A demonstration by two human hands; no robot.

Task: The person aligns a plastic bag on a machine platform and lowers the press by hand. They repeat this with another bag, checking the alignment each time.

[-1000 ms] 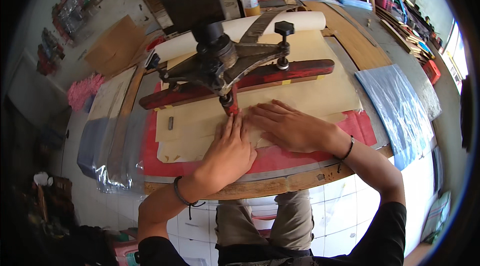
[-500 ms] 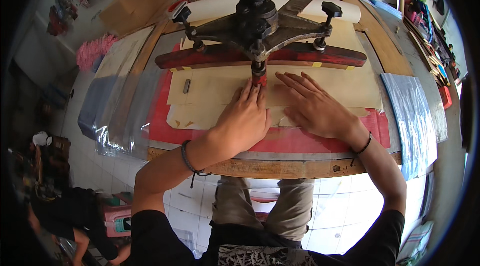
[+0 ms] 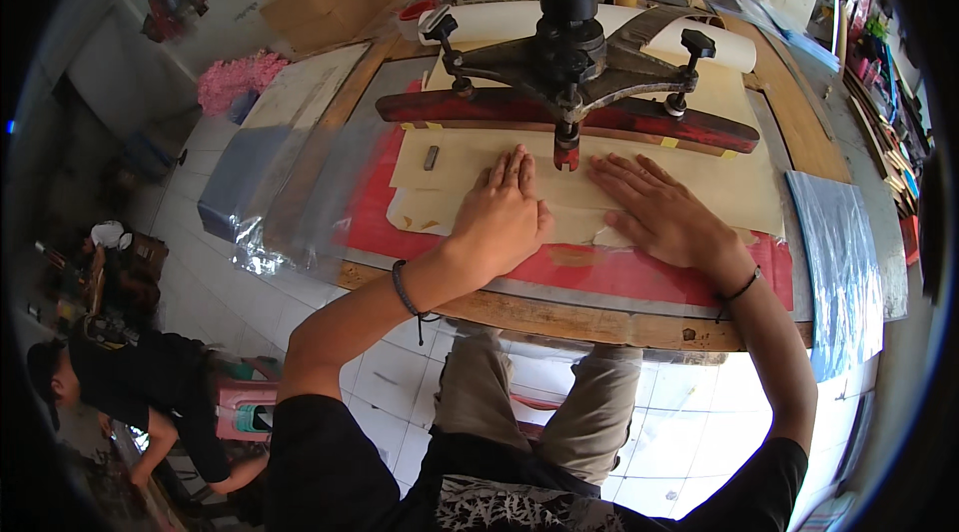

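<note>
Prob. smoothing/steadying cream paper-like sheet (image 3: 571,194), both hands flat.
L–R: small grey oblong block (image 3: 432,157) on sheet; L hand (image 3: 499,217), fingers straight, grasping nil; R hand (image 3: 667,215), fingers spread, also nil. Sheet's atop red layer (image 3: 609,277) on worktop (image 3: 559,320), partly beneath long red-black bar (image 3: 479,104). Next prob. needs even pressure, fingers clear of bar.

This looks like a workshop. A big metal press (image 3: 571,47) hangs over a scuffed wooden table (image 3: 579,320). A long white roll (image 3: 727,47), shiny blue sheets (image 3: 837,262) and a brown box (image 3: 325,7) sit around it, wood strips (image 3: 881,142) lie piled at the side, and another person (image 3: 145,387) bends low.
</note>
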